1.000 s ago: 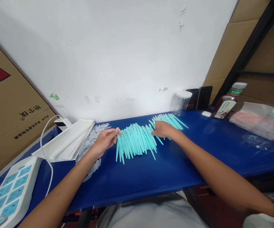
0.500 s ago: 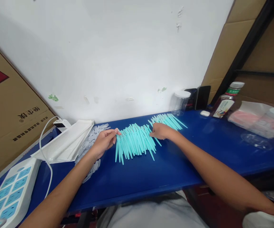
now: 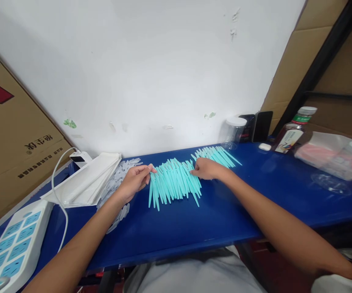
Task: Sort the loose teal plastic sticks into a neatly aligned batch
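A dense row of slim teal plastic sticks (image 3: pixel 176 181) lies side by side on the blue table (image 3: pixel 176 228). My left hand (image 3: pixel 137 179) pinches thumb and forefinger at the upper end of the leftmost stick. At the row's right edge my right hand (image 3: pixel 206 168) has its fingers closed around the upper end of a teal stick, mostly hidden by the hand. Behind that hand lies a second, smaller group of teal sticks (image 3: pixel 220 156). Small translucent plastic pieces (image 3: pixel 119 177) are heaped beside and partly behind my left forearm.
To the left are white paper sheets or bags (image 3: pixel 83 185), a power strip (image 3: pixel 14 246) and a white cable (image 3: pixel 54 179). Along the right stand a clear jar (image 3: pixel 233 132), phones (image 3: pixel 261 127), a bottle (image 3: pixel 292 134) and a pinkish bag (image 3: pixel 319 152). A white wall (image 3: pixel 164 73) rises behind.
The stick that jutted out below my right hand no longer shows there; that hand has shifted slightly left against the row. My left hand stays at the left end.
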Available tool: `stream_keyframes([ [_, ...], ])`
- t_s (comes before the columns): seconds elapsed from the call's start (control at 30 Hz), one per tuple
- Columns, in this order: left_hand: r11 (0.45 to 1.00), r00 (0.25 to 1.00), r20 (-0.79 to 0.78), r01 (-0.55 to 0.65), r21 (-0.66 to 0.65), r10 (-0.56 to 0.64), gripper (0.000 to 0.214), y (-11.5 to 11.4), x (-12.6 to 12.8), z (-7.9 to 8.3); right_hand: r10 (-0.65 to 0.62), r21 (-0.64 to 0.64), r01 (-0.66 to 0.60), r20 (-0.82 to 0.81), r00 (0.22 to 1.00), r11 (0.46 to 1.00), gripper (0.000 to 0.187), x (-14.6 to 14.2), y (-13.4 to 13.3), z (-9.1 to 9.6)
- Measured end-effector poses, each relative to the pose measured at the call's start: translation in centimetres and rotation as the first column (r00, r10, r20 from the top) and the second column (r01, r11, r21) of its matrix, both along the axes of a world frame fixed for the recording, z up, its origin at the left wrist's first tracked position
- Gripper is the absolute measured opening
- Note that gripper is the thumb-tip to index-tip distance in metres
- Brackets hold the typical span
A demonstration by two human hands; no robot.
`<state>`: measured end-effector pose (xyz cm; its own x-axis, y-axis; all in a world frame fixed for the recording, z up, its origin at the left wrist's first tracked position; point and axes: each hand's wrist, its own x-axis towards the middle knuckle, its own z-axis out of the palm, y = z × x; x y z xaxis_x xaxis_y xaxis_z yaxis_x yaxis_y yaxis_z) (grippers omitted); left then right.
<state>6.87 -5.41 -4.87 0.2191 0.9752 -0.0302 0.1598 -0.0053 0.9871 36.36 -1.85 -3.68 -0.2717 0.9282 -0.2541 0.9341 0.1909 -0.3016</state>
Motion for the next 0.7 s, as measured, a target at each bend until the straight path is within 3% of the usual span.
stream_keyframes([
  [0.27, 1.0, 1.0, -0.004, -0.003, -0.012, 0.003, 0.044, 0.01, 0.03, -0.05, 0.019, -0.095, -0.028, -0.091, 0.996, 0.995, 0.04, -0.04, -0.01, -0.08],
  [0.53, 1.0, 1.0, -0.006, -0.011, -0.006, 0.011, 0.044, -0.07, 0.04, 0.09, 0.023, -0.09, -0.036, -0.141, 0.99, 0.995, 0.041, -0.17, -0.1, -0.07],
  [0.7, 1.0, 1.0, -0.005, -0.013, -0.003, 0.013, 0.044, 0.01, 0.01, -0.01, 0.014, -0.052, -0.022, -0.151, 0.989, 0.998, 0.05, -0.65, -0.23, -0.43],
])
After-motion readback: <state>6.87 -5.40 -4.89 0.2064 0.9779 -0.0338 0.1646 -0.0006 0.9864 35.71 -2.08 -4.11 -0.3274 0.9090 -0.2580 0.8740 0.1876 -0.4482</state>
